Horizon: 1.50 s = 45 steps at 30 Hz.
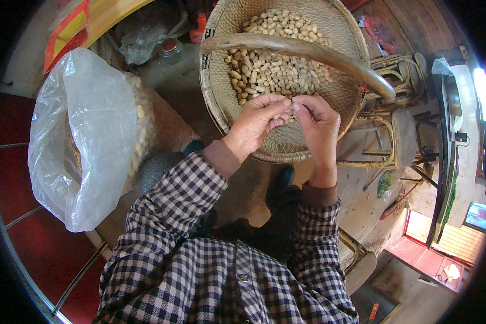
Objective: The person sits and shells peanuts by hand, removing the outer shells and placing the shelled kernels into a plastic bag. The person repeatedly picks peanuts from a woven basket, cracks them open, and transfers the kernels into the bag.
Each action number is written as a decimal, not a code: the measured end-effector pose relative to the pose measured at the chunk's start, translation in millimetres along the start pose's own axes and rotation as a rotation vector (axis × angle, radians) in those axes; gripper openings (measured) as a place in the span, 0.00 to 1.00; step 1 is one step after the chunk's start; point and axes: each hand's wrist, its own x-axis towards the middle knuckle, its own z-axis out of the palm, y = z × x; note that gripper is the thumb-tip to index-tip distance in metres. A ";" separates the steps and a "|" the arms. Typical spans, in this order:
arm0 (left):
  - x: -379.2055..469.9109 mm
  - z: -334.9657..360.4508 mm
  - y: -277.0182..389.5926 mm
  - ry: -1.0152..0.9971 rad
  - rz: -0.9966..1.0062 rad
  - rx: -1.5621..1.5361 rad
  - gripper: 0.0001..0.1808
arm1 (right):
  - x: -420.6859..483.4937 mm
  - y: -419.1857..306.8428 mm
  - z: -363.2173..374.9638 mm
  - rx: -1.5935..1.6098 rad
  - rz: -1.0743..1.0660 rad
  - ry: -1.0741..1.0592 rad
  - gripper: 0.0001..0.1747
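Note:
A round woven basket (348, 36) with a thick wooden handle (307, 49) stands before me, holding a heap of unshelled peanuts (275, 69). Over its near side my left hand (260, 117) and my right hand (319, 119) meet at the fingertips. The left fingers are curled around what look like peanuts, partly hidden by the thumb. Thumb and forefinger of my right hand pinch at the same spot; whether they grip a peanut or a piece of shell is too small to tell. An open translucent plastic sack (101, 133) of peanuts stands to the left.
Wooden-framed stools (402, 137) stand right of the basket. Behind the sack are a glass jar with a red lid (170, 46) and a red plastic bottle (198, 30). A dark red tiled surface (36, 243) lies at the lower left. My shoe (281, 180) is just below the basket.

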 end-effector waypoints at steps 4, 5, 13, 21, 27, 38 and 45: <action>-2.6 2.9 -1.2 0.048 0.063 0.074 0.06 | -3.2 -7.7 9.4 -0.236 -0.103 0.110 0.07; -2.9 3.3 -0.7 0.070 0.070 0.107 0.06 | -3.9 -9.8 10.2 -0.319 -0.159 0.126 0.07; -4.7 -6.8 24.4 0.185 0.116 -0.241 0.06 | -2.3 -9.8 -112.1 -1.061 -0.074 0.415 0.08; -6.9 -3.1 28.1 0.205 0.102 -0.244 0.09 | -5.1 39.8 -52.3 -0.697 0.009 -0.104 0.16; -6.2 -7.6 25.9 0.214 0.091 -0.182 0.09 | 0.4 69.2 13.6 -0.951 0.016 -0.461 0.11; -7.5 -10.1 25.0 0.220 0.001 -0.110 0.09 | 6.5 75.8 12.0 -0.702 0.026 -0.363 0.08; -8.6 -8.4 17.5 0.201 -0.031 -0.007 0.08 | 5.8 49.7 -0.7 -0.024 0.216 -0.111 0.06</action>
